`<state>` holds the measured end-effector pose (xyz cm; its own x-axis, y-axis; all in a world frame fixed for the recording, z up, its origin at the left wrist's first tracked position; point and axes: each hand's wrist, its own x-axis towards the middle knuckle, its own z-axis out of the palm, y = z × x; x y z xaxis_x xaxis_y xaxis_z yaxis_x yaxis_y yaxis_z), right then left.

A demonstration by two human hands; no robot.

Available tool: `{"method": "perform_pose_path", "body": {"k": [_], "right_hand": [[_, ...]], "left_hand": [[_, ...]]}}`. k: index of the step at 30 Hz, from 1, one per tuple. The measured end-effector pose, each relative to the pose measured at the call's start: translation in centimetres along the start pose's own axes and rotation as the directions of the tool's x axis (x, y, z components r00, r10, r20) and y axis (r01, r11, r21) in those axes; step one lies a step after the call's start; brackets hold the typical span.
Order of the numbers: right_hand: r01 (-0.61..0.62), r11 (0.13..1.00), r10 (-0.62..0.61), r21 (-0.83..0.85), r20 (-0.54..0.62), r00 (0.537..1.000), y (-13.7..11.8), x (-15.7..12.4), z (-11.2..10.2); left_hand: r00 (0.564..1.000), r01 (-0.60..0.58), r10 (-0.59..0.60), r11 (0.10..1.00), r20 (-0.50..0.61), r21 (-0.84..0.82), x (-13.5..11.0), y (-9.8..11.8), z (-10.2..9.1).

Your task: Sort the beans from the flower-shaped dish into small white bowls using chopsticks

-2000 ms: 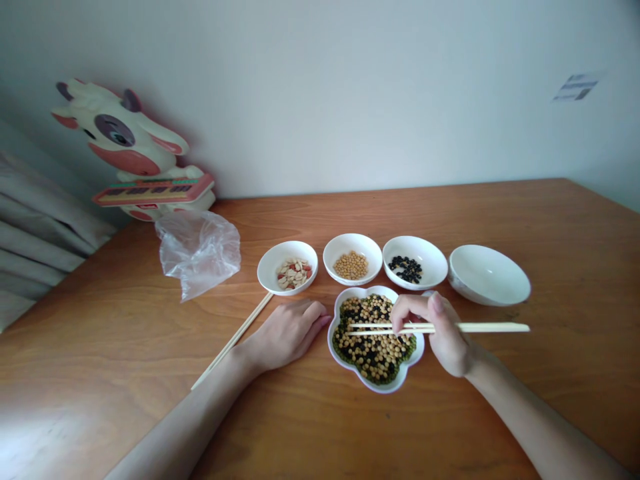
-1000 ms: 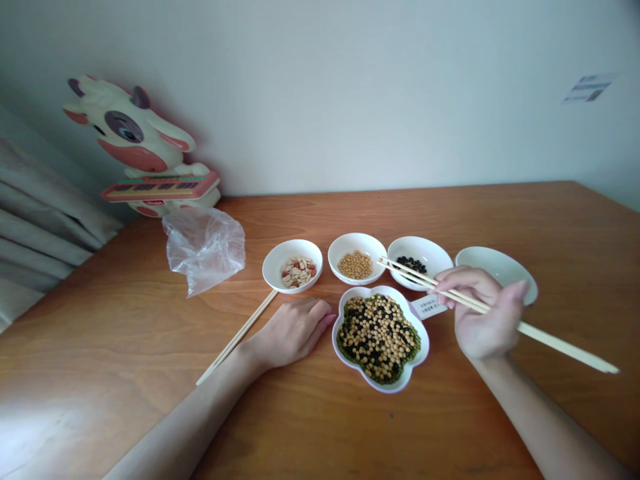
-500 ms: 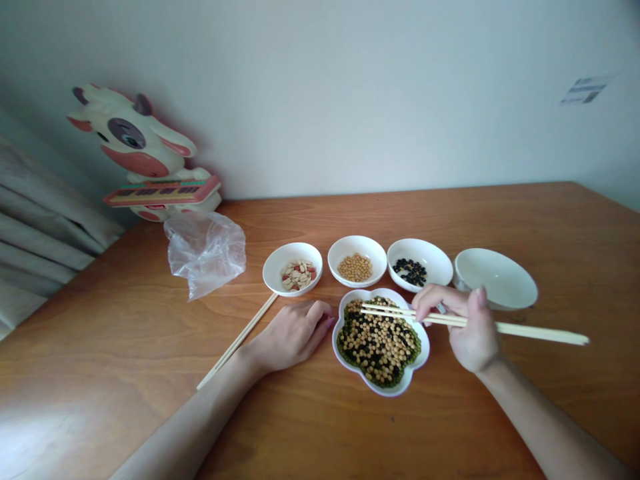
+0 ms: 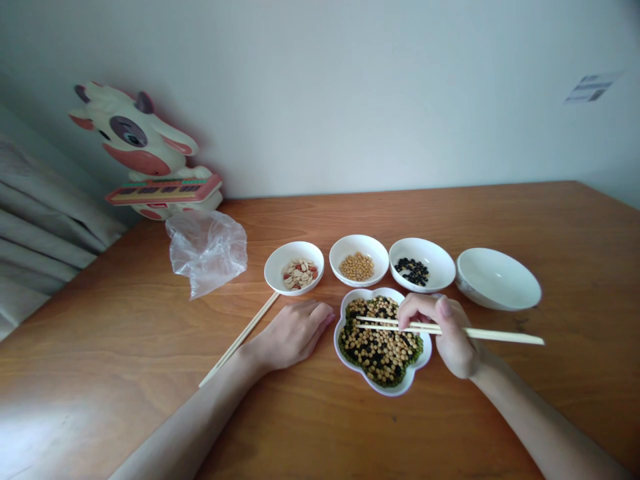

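Note:
My right hand (image 4: 447,330) grips a pair of chopsticks (image 4: 505,335). Their thin tips point left over the flower-shaped white dish (image 4: 425,350), slightly apart, with no bean visible between them. Mixed tan, black and small green beans (image 4: 377,353) cover the dish's bottom. Resting on the table just left of the dish, my left hand (image 4: 295,333) is closed with its fingers curled, and I see nothing in it. A second pair of chopsticks (image 4: 240,339) lies slanted beside the left forearm, upper ends against the leftmost bowl.
Behind the dish stand white bowls: one with pale and reddish flat pieces (image 4: 300,273), one with soybeans (image 4: 357,267), one with black beans (image 4: 413,271), and a rightmost bowl (image 4: 500,280) showing no contents. A clear plastic bag (image 4: 207,253) and cow toy keyboard (image 4: 165,190) sit left.
My right hand has moved left and slightly toward me with the chopsticks, so it now covers the dish's right edge. My left hand stays in place, its fingers a little flatter.

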<state>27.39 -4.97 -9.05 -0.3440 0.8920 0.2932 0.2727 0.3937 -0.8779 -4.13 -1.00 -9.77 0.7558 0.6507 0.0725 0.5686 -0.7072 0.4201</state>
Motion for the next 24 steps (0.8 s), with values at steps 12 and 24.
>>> {"method": "perform_pose_path", "body": {"k": [12,24], "right_hand": [[-0.012,1.0,0.012,-0.007,-0.005,1.0,0.07,-0.2,0.21],[-0.019,0.999,0.018,-0.029,-0.04,0.999,0.22,-0.09,0.6]], "left_hand": [[0.999,-0.04,0.039,0.998,0.013,0.043,0.09,-0.1,0.08],[0.999,-0.049,0.051,0.992,-0.01,0.114,0.28,-0.04,0.26]]}}
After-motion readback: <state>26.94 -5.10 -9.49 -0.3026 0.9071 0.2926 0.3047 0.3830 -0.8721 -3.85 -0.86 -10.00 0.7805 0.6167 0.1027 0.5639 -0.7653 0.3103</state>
